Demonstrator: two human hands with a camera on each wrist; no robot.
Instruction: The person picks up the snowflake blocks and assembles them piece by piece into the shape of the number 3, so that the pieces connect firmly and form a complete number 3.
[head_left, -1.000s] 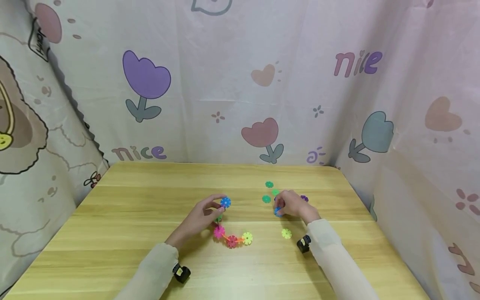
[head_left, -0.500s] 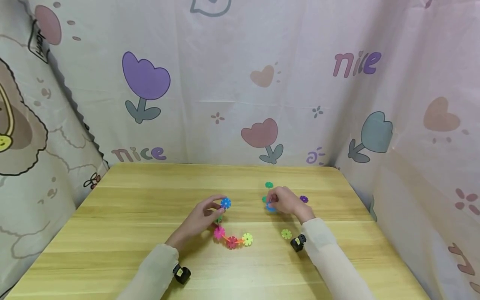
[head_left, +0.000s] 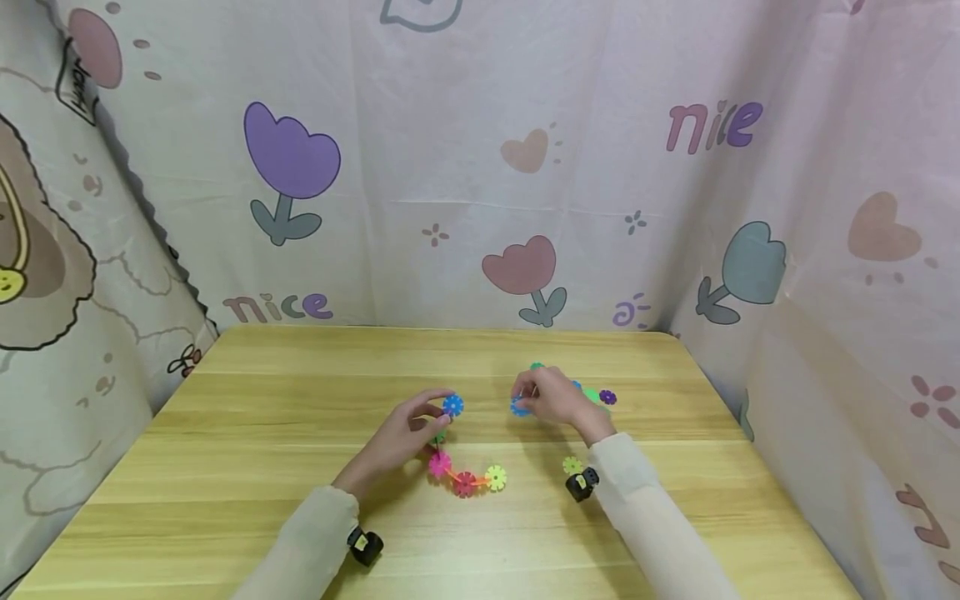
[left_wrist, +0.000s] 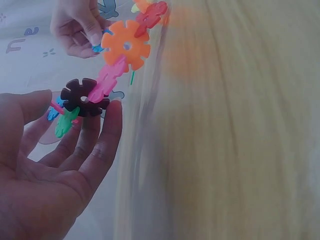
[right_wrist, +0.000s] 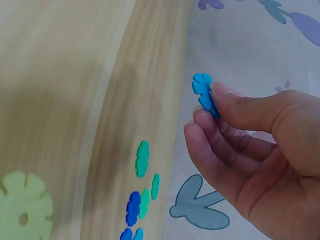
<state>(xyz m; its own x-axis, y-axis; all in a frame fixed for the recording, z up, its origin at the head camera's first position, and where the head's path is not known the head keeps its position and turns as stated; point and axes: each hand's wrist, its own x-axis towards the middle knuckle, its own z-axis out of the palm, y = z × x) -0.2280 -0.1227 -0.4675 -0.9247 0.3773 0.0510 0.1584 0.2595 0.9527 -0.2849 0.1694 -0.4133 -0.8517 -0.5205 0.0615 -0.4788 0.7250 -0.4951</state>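
We see a cloth (head_left: pixel 412 125) hanging beyond the flower chain (head_left: pixel 440 464), printed "nice" both to its left and to its right. Below the chain we see a wooden table (head_left: pixel 300 387). Left of the chain is the left hand (head_left: pixel 401 433), fingers bent and spaced, holding its blue end between thumb and fingers. Right of the chain, the right hand (head_left: pixel 557 397) has curled fingers, pinching a blue flower piece (right_wrist: pixel 202 92).
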